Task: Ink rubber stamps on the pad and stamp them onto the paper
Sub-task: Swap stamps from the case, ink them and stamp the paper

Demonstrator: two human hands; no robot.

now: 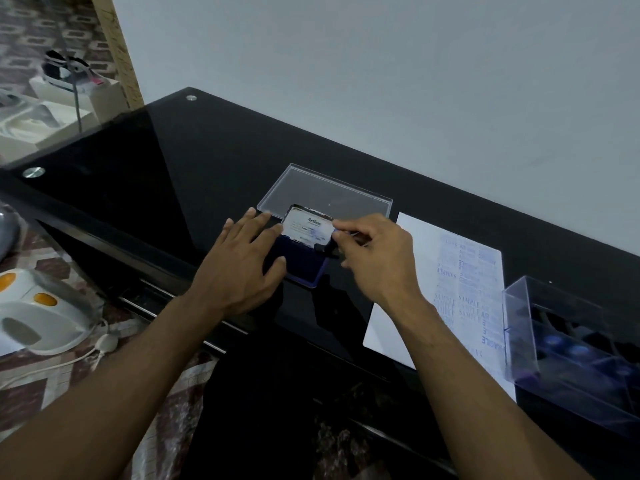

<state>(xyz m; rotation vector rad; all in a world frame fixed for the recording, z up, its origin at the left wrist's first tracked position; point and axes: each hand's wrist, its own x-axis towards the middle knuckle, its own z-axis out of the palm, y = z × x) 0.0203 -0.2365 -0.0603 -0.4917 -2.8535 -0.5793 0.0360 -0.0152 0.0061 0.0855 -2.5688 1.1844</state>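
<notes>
Head view. Ink pad (304, 261) sits on the black glass table (173, 174), about midway along its length and nearer the front edge than the wall edge. Its case is open: dark blue base flat on the glass, lid (306, 226) tipped up at the far end, white printed label facing the camera. Long axis of the base runs from the front edge toward the wall edge, skewed a little to the left.

Left hand (242, 261): fingers straight and spread, palm down, lying against the left side of the pad, fingertips near the lid.

Right hand (374, 258): fingers curled together, pinching a small dark stamp (329, 249) at the right side of the pad; whether its face touches the ink, cannot tell.

Paper (460, 289) lies flat just right of the pad, covered in blue imprints, long axis front edge to wall edge. A clear plastic lid (325, 192) lies behind the pad. A clear box (568, 348) holding dark stamps stands at the right end, overlapping the paper's right edge.

Room: plain pale wall (381, 81) behind the table; patterned floor (45, 261) at left with a white appliance (41, 313) and cord.
</notes>
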